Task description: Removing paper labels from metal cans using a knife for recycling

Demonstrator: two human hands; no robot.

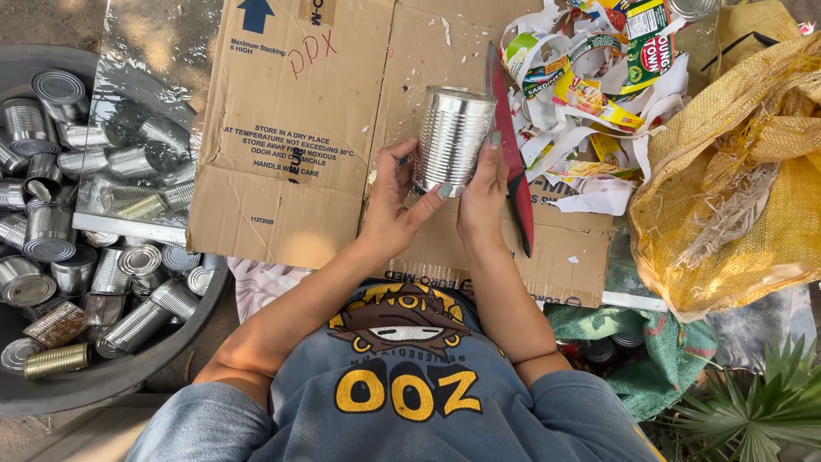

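A bare ribbed silver tin can [451,137] is held upright over a flattened cardboard sheet [291,128]. My left hand [392,201] cups its lower left side, fingertips under the base. My right hand [484,192] grips the can's right side, and a red-bladed knife [510,145] runs along that hand, its tip pointing away from me. How the knife is held is hidden behind the palm.
A large dark tub [111,376] at the left holds several stripped silver cans [51,231]. A heap of torn paper labels [590,77] lies at the upper right, a yellow woven sack [735,171] beside it. Green cloth [667,342] and palm leaves [753,411] sit at lower right.
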